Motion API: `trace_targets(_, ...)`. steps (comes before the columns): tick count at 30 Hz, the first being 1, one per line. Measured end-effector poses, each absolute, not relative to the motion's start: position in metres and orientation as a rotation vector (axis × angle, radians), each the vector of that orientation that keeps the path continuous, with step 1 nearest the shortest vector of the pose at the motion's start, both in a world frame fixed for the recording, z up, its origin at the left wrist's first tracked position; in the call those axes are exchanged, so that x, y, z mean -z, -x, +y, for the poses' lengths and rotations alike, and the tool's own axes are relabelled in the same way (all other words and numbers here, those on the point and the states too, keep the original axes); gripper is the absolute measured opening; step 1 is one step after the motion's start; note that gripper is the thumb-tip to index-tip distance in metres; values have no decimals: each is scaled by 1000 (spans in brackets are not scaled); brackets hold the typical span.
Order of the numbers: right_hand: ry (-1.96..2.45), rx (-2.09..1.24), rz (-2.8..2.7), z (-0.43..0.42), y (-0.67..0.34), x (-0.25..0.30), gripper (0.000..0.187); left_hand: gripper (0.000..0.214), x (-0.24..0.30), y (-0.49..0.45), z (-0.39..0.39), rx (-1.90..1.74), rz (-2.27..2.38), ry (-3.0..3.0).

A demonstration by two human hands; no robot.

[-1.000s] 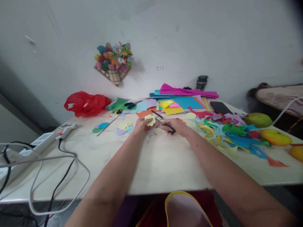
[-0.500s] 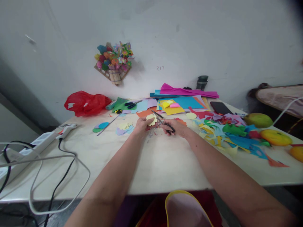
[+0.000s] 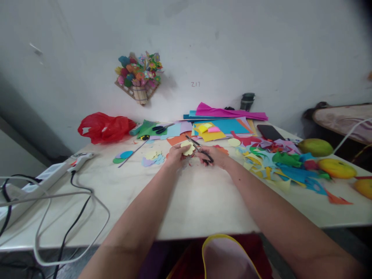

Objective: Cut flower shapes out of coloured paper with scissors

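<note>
My left hand (image 3: 175, 154) pinches a pale yellow flower-shaped paper cutout (image 3: 187, 147) just above the white table (image 3: 192, 197). My right hand (image 3: 216, 155) is closed round the black handles of a pair of scissors (image 3: 200, 150), whose blades point up and left to the cutout's right edge. Small red and silvery paper scraps (image 3: 186, 160) lie under both hands.
Stacked coloured paper sheets (image 3: 223, 124) and a second pair of scissors (image 3: 161, 128) lie at the back. Cut scraps (image 3: 279, 162), a phone (image 3: 269, 132) and mangoes (image 3: 337, 168) lie right. A red bag (image 3: 103, 127), power strip (image 3: 43, 180) and cables (image 3: 69, 221) lie left.
The scissor blades have closed in toward the yellow cutout, and my left hand has turned the cutout slightly. Both hands stay in the same spot.
</note>
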State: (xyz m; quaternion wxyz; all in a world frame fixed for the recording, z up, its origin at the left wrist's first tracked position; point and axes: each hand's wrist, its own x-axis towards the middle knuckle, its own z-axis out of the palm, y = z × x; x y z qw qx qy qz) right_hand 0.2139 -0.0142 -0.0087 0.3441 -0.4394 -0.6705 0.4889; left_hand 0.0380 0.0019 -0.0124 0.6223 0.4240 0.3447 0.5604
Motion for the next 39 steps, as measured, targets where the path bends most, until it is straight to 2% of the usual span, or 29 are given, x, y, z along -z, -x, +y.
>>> trace_targets(28, 1133, -1346, -1856, -17, -223, 1, 24, 33, 10, -18, 3, -1087, 792, -1195)
trace_targets(39, 1121, -1334, -1892, -12, -226, 8, 23, 23, 8, -18, 3, -1070, 785, -1203)
